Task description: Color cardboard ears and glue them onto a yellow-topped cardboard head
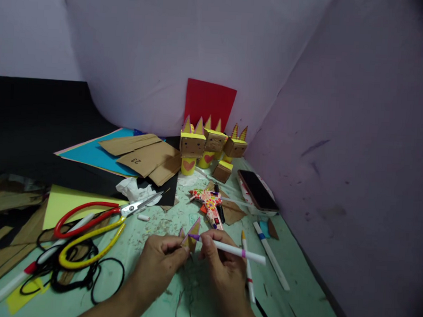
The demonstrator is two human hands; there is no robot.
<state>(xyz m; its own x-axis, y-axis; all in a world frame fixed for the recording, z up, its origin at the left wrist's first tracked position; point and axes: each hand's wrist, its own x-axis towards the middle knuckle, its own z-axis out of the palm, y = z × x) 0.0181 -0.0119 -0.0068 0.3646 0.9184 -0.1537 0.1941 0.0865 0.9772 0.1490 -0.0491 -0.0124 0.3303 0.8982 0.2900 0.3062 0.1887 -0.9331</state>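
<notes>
Between thumb and fingers, my left hand (163, 261) pinches a small pointed cardboard triangle (194, 232), yellowish with a purple edge. My right hand (225, 268) is closed around a white marker (233, 251) with a purple band, and its purple tip touches or nearly touches the triangle. Just beyond the hands lies a flower-patterned hot glue gun (208, 203). Farther back stand several cardboard cat-like figures (193, 145) with box heads, pointed ears and yellow bodies, two showing red hearts. A smaller cardboard box with a yellow top (222, 171) sits in front of them.
On the left, scissors (123, 211) with red and yellow handles lie over tangled black cord (74, 274). Cardboard sheets (147, 157), blue paper (87, 156) and crumpled tissue (135, 191) are behind. A phone (257, 190) and a white marker (272, 257) lie right, near the wall.
</notes>
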